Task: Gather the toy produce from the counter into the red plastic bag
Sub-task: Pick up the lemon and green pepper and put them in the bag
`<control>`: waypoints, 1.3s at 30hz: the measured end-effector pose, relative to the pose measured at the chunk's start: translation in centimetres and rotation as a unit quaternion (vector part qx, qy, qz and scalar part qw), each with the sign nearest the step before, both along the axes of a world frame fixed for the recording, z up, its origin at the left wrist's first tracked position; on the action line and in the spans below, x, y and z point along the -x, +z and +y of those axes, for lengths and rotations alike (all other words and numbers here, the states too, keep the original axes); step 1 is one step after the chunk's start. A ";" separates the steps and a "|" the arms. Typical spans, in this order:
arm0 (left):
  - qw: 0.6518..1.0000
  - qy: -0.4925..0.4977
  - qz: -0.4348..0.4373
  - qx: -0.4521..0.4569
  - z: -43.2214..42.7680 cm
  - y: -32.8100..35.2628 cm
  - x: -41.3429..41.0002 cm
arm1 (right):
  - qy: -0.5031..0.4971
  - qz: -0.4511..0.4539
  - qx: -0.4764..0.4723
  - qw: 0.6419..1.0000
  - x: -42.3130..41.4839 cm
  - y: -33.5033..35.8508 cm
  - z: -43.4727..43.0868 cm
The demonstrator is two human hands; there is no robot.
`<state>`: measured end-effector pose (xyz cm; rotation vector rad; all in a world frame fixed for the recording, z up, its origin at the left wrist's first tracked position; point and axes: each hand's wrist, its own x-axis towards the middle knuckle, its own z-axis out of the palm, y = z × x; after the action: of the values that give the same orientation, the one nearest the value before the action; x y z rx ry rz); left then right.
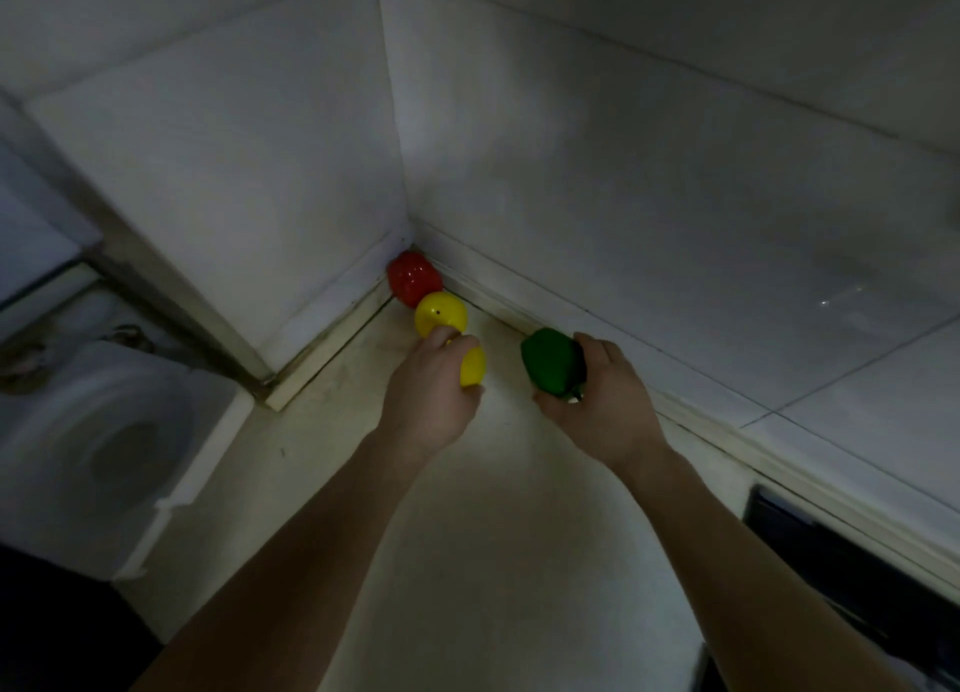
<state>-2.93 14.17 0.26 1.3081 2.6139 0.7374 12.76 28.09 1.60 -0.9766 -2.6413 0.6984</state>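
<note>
Both hands gripping toy produce in the counter corner.
Left hand (431,379) holding yellow lemon (472,366), right hand (592,384) green pepper (550,361); best lift cleanly, avoid nudging yellow fruit (440,313) beyond left fingers.

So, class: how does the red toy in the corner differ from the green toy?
The red toy lies on the counter, untouched; the green toy is gripped in the right hand. The red toy is tucked into the wall corner; the green toy sits nearer the camera. Both are glossy, rounded toy produce.
</note>
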 end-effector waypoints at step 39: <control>0.962 -0.068 0.045 -0.259 -19.4 19.1 -15.5 | -0.091 0.176 -0.104 0.975 -19.3 19.7 -21.8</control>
<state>12.57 -5.24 19.35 1.6582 2.4499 1.4369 32.02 6.28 21.31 -0.9225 -2.2325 0.4876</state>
